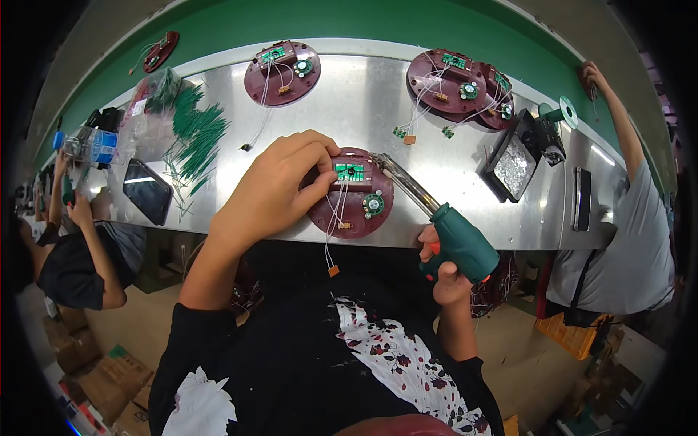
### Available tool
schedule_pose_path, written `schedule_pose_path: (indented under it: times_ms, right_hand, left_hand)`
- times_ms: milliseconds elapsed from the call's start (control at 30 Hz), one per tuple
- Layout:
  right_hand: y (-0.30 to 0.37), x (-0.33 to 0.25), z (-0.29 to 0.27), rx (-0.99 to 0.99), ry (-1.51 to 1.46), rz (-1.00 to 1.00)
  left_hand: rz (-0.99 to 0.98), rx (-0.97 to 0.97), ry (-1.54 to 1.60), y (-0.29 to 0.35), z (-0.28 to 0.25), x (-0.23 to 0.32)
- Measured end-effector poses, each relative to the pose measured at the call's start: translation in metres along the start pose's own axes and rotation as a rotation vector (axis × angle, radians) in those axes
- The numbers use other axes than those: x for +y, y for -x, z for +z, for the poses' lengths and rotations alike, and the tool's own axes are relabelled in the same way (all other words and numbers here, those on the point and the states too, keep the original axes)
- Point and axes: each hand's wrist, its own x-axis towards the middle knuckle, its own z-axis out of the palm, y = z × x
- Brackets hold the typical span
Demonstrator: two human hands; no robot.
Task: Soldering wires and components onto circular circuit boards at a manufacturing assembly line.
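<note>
An oval maroon plastic housing (pixel 352 227) lies at the table's near edge, with a green circuit board (pixel 350 172), a small round speaker (pixel 373 204) and thin white wires on it. My left hand (pixel 280 182) rests at its left side, thumb and fingers curled closed by the board; what they pinch is hidden. My right hand (pixel 449 285) is closed round the grip of a green soldering gun (pixel 465 245). The gun's metal tip touches or hovers just over the housing's upper right; I cannot tell which. A small orange piece (pixel 334 271) dangles from the wires over the near edge.
Similar maroon housings (pixel 282 93) stand farther back, two overlapping (pixel 445 109). Loose green wires (pixel 198 134), a phone (pixel 147 192) and a bottle (pixel 91 145) lie left. Right are a black tray (pixel 512 158) and a solder spool (pixel 566 112). People work at both sides.
</note>
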Motion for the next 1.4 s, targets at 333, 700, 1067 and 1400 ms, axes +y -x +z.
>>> schedule_pose_path:
  times_ms: [333,700,1067,1400]
  right_hand:
    - [-0.003,-0.001,0.002,0.048,0.011,0.016]
    - [-0.001,0.002,0.001,0.053,-0.056,0.028]
    - [-0.004,0.003,0.000,0.067,-0.085,0.017]
    - [-0.009,-0.001,0.004,0.163,-0.122,0.012]
  left_hand:
    - [0.054,0.175,-0.076,-0.009,0.021,0.005]
    - [-0.019,0.120,-0.123,-0.002,0.011,0.014]
    - [-0.019,0.277,-0.012,-0.014,0.023,0.009]
    - [-0.115,0.334,0.144,-0.021,0.056,0.013]
